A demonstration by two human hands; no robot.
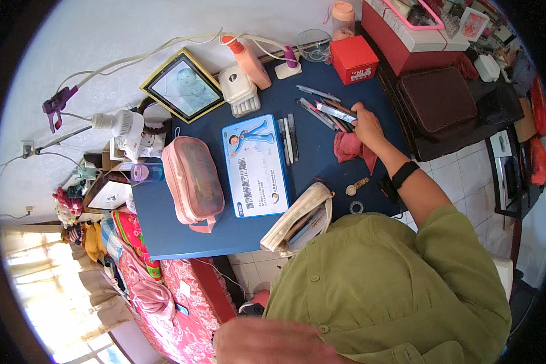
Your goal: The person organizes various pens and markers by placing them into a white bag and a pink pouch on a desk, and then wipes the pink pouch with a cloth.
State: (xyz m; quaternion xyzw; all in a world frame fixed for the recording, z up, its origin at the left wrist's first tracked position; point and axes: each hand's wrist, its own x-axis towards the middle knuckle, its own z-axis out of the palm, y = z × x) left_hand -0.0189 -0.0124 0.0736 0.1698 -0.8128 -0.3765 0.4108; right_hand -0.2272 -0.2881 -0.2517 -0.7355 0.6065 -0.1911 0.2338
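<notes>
My right hand (367,123) is at the pens (316,113) on the blue desk, its fingertips on the end of a slim silvery-white item (336,111). A crumpled dark pink cloth (347,146) lies just below that hand. My left hand (273,341) is blurred at the bottom edge, in front of the green shirt; its fingers are unclear. An unzipped cream pencil case (295,218) with pens inside rests at the near desk edge. Left of it lie a white and blue printed box (257,166) and a pink pencil case (193,179). Several pens (287,140) stand in a row beside the box.
Along the back are a framed photo (184,86), a pump bottle (248,61), a glass bowl (314,45) and a red box (354,59). A wristwatch (351,189) and a tape roll (356,207) lie near the front. A dark brown case (437,99) is at the right.
</notes>
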